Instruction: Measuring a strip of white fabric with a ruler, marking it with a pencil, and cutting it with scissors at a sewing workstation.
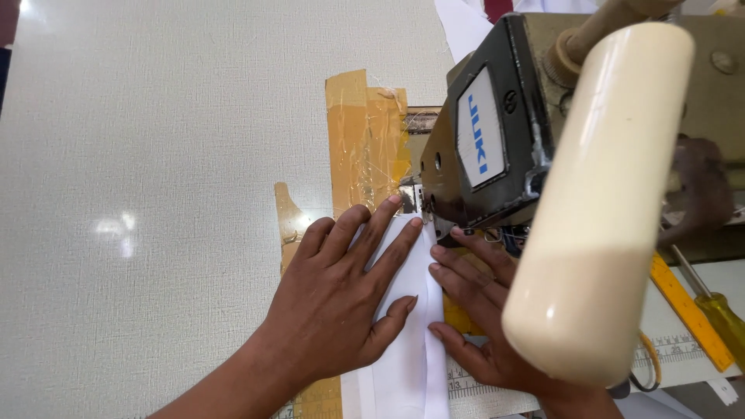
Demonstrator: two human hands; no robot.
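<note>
A strip of white fabric [407, 365] lies on the table and runs up under the head of a sewing machine [497, 147]. My left hand [341, 295] lies flat on the fabric, fingers spread and pointing at the needle area [425, 208]. My right hand [473, 310] rests on the fabric's right edge, fingers curled beside the presser foot, partly hidden behind a large cream spool [597, 209].
Brown tape [365, 136] patches the pale table [155, 155] left of the machine. A yellow ruler [691, 314] and a yellow-handled screwdriver [718, 310] lie at the right. A measuring tape [466, 384] runs along the front edge.
</note>
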